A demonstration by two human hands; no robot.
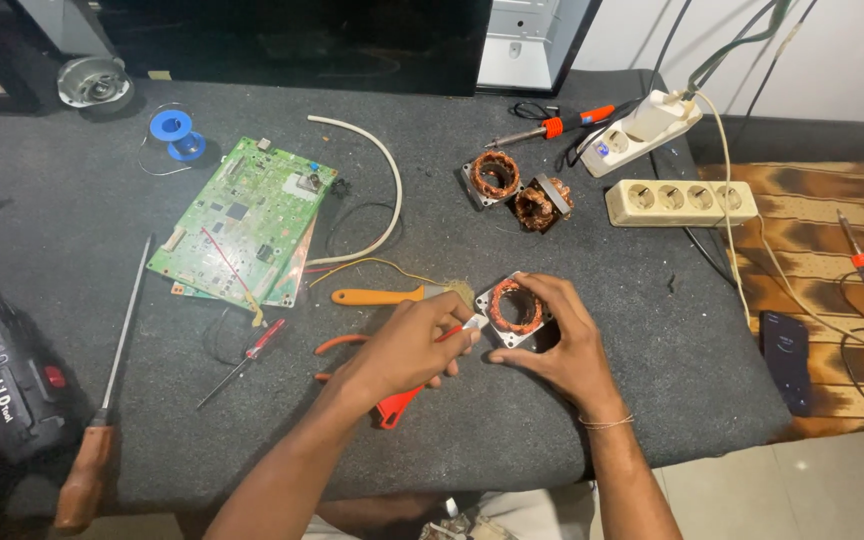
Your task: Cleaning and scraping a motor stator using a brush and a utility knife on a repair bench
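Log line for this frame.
left hand: holds thin tool at motor stator | right hand: grips stator | surface: dark table

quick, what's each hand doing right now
Left hand: closed on a small red-handled tool.
Right hand: closed around the square metal motor stator with copper windings.

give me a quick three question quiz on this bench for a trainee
1. True or false: the right hand holds a copper-wound stator.
2. How many other stators lie near the power strip?
3. What lies at the left of the table? A) circuit boards B) a kettle C) a book

Key: 1 true; 2 two; 3 A. The left hand holds a small red-handled tool to the stator.
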